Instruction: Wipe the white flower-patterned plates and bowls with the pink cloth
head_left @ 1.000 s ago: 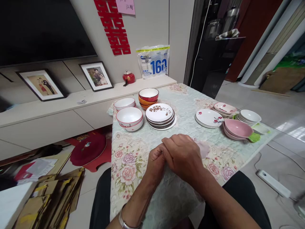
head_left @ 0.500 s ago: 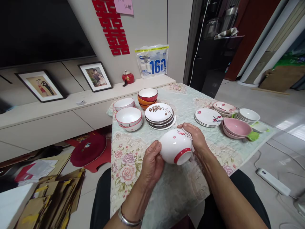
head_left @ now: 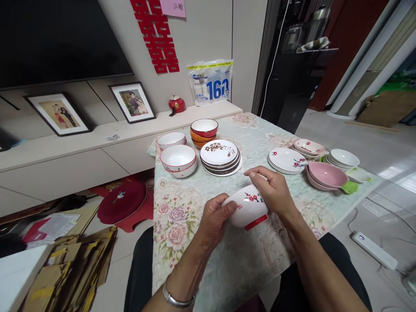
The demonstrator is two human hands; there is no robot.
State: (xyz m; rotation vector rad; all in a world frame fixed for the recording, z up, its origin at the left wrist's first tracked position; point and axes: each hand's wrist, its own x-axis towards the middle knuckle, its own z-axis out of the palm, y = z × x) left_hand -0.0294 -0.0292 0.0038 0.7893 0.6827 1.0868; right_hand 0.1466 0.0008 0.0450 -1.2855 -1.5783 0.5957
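A white bowl (head_left: 243, 208) with a red foot ring and red blossoms is tilted on its side above the near part of the table. My left hand (head_left: 217, 216) grips its left edge, thumb on the outer wall. At the right of the rim is my right hand (head_left: 271, 188), its fingers curled; a pale bit shows under them, and the cloth seen there earlier is mostly hidden. Beyond the hands stand a stack of plates (head_left: 220, 154) with a brown flower print, white red-rimmed bowls (head_left: 178, 160) and stacked red and orange bowls (head_left: 204, 130).
On the table's (head_left: 175, 203) right side are flowered plates (head_left: 286, 160), pink leaf-shaped dishes (head_left: 326, 175) and small white bowls (head_left: 344, 158). A red stool (head_left: 121, 201) and flattened cardboard (head_left: 65, 268) lie left of the table. A power strip (head_left: 373, 249) rests on the floor at right.
The bowl has turned so its foot faces more downward and its blossoms show more. My right hand has moved onto the rim, covering the pale cloth. My left thumb reaches further over the wall.
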